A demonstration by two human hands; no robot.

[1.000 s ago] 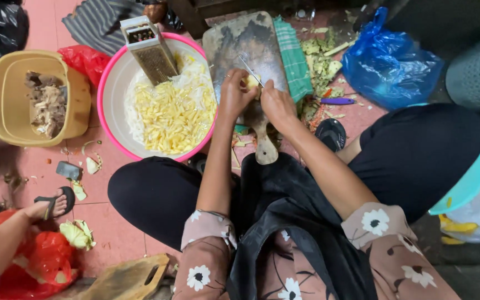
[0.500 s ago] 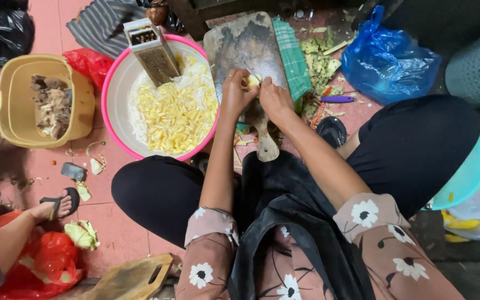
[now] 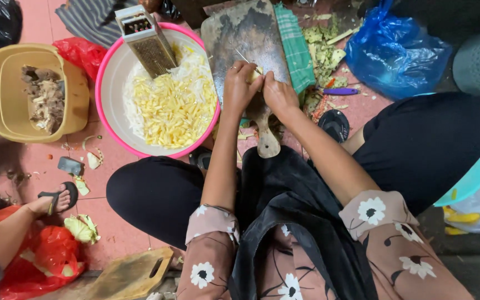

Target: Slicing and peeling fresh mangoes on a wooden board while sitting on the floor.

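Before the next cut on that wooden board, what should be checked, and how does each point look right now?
1. Left hand steadies the pale food piece: ok.
2. Right hand grips the knife: cannot tell, mostly hidden.
3. Fingers away from the blade: cannot tell.
4. Cutting board lies flat on the floor: ok.
5. Pink-rimmed bowl of yellow strips sits close by: ok.
6. Grater leans inside the bowl, off the board: ok.

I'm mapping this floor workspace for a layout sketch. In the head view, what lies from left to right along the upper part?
Yellow plastic tub of scraps → pink-rimmed round basin of pale shredded strips → worn wooden chopping board → green checked cloth → crumpled blue plastic bag.
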